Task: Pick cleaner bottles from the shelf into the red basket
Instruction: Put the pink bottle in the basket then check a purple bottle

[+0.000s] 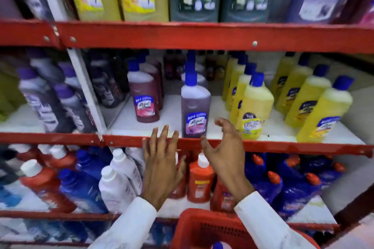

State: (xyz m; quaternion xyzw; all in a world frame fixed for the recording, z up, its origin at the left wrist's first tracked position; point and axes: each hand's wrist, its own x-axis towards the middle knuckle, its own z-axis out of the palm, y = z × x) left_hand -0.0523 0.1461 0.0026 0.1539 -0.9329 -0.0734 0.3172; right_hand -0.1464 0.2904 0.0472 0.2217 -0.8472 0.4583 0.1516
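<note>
**Head view: both hands reach for the purple cleaner bottle**

The head view looks down at a red-edged shelf unit stocked with cleaner bottles. On the middle shelf, a purple cleaner bottle with a blue cap stands upright at the front edge, on its own between a dark red cleaner bottle to its left and rows of yellow cleaner bottles to its right.

The left hand is raised in front of the shelf lip with fingers spread and straight, its fingertips just beside the lower left of the purple bottle. The right hand is open in a curved claw, thumb and fingers apart, just to the right of the same bottle. Neither hand holds anything, and neither clearly touches the bottle.

The red basket sits at the bottom of the view, below the hands and between the white sleeves. A blue cap shows at the bottom edge inside it, so at least one bottle seems to be already in; the rest of the basket's inside is out of view. The task looks partly done, with the purple bottle likely the next pick: it still has to be grasped, lifted off the shelf and lowered into the basket.
</note>
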